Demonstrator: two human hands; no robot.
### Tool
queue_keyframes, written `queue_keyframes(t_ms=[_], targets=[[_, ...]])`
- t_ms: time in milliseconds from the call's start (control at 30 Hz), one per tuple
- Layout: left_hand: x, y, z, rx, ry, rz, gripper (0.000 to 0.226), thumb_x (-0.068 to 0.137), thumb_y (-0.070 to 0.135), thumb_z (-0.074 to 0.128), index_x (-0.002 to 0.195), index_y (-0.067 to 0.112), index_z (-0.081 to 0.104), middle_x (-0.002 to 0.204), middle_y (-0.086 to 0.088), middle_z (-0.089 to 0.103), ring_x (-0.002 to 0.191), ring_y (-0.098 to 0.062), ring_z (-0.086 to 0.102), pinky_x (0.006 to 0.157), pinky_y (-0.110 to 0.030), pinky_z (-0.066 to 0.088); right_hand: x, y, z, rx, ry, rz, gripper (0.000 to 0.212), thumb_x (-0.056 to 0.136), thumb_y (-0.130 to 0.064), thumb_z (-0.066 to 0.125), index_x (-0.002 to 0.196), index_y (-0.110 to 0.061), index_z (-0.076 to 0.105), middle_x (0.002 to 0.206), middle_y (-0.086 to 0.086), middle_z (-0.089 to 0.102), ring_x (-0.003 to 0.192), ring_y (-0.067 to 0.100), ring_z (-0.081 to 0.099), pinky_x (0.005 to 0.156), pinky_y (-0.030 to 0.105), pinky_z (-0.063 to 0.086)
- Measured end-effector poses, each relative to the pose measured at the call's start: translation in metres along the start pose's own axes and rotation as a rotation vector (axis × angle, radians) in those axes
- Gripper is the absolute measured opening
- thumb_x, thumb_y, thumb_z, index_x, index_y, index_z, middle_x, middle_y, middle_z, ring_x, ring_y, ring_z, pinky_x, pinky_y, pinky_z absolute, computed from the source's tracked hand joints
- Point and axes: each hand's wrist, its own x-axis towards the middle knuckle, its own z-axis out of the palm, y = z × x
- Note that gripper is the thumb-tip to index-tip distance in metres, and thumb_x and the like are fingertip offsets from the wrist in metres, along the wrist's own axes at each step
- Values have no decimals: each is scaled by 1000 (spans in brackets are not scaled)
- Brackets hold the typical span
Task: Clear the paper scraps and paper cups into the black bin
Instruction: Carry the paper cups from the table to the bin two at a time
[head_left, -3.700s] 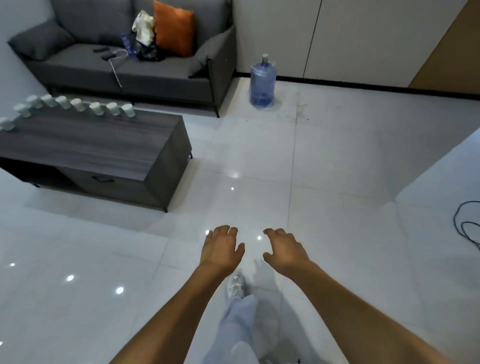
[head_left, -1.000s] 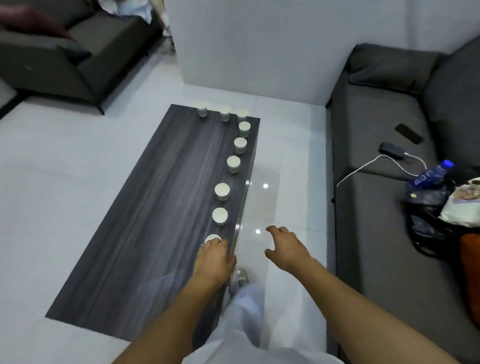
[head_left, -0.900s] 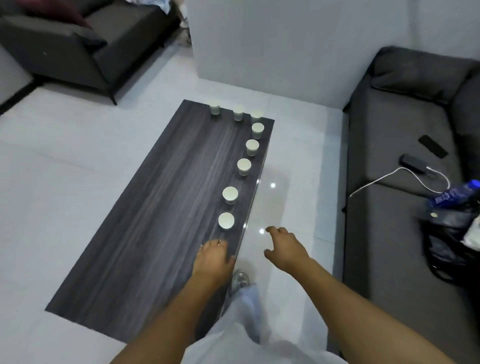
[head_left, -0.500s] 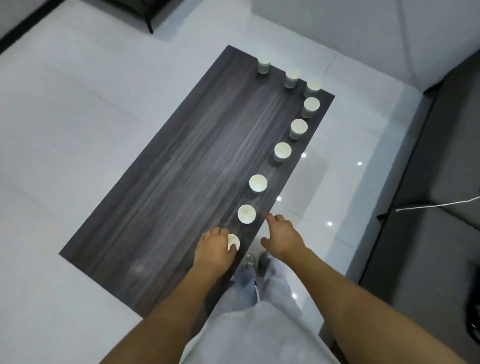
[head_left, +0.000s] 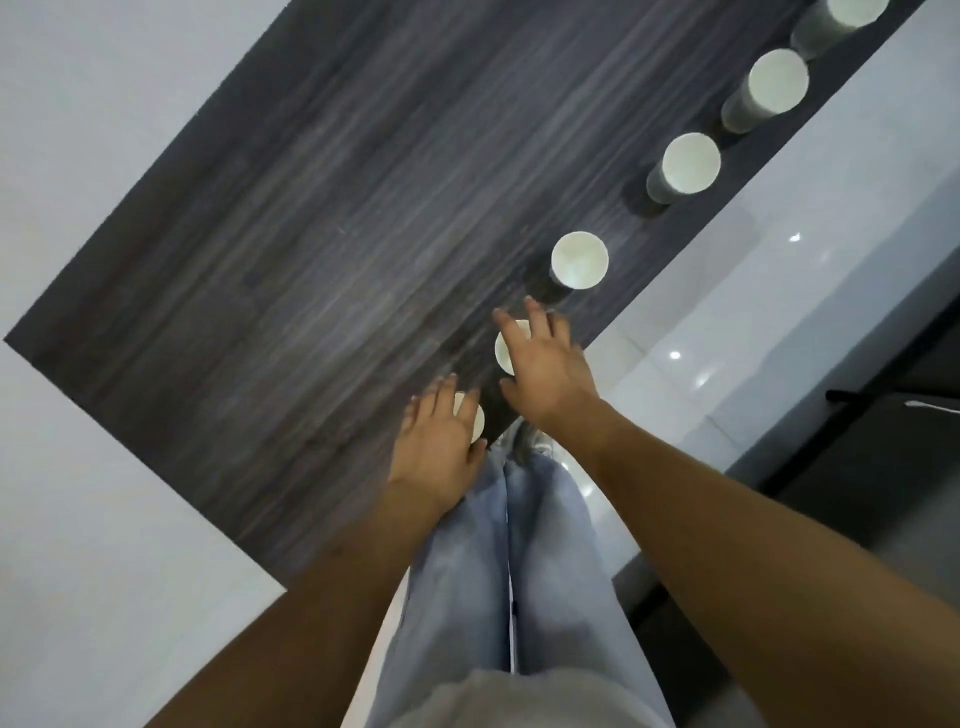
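Note:
Several white paper cups stand in a row along the right edge of a dark wooden table (head_left: 322, 218). My left hand (head_left: 436, 447) hovers with straight fingers over the nearest cup (head_left: 474, 422), mostly covering it. My right hand (head_left: 545, 371) reaches over the second cup (head_left: 506, 349), fingers spread, and hides most of it. Whether either hand touches its cup cannot be told. The third cup (head_left: 579, 260) stands free just beyond my right fingertips, then a fourth cup (head_left: 688, 165) and others farther on. No bin and no paper scraps are in view.
Glossy white tiled floor (head_left: 737, 291) runs along the table's right side. A dark sofa (head_left: 883, 441) edge lies at the right. My legs in light jeans (head_left: 514, 561) stand at the table's near corner.
The view has dropped closer to the table. My right hand has moved left from beside the table edge to over the second cup. My left hand stays over the nearest cup.

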Motion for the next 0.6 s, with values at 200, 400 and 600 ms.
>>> queue_keyframes(t_ms=[200, 400, 600], targets=[[20, -13, 41, 14, -75, 3, 78, 90, 46, 54, 151, 30, 8, 160, -6, -2, 147, -29, -6, 118, -47, 7, 29, 14, 36, -48, -37, -38, 81, 84, -22, 71, 148, -26, 22, 158, 12, 14, 142, 40, 18, 111, 51, 31], [22, -20, 51, -68, -26, -21, 68, 91, 24, 59, 148, 28, 20, 157, -6, 8, 145, -27, 6, 111, -43, 29, 27, 11, 45, 10, -8, -70, 73, 84, -17, 72, 145, -23, 32, 155, 8, 25, 138, 35, 27, 105, 46, 41], [-7, -20, 22, -156, 61, -134, 70, 84, 16, 63, 143, 27, 29, 153, -5, 17, 142, -25, 14, 104, -41, 38, -5, -9, 23, -22, -68, -133, 70, 85, -17, 71, 144, -24, 33, 150, 7, 31, 135, 31, 32, 104, 42, 42]])
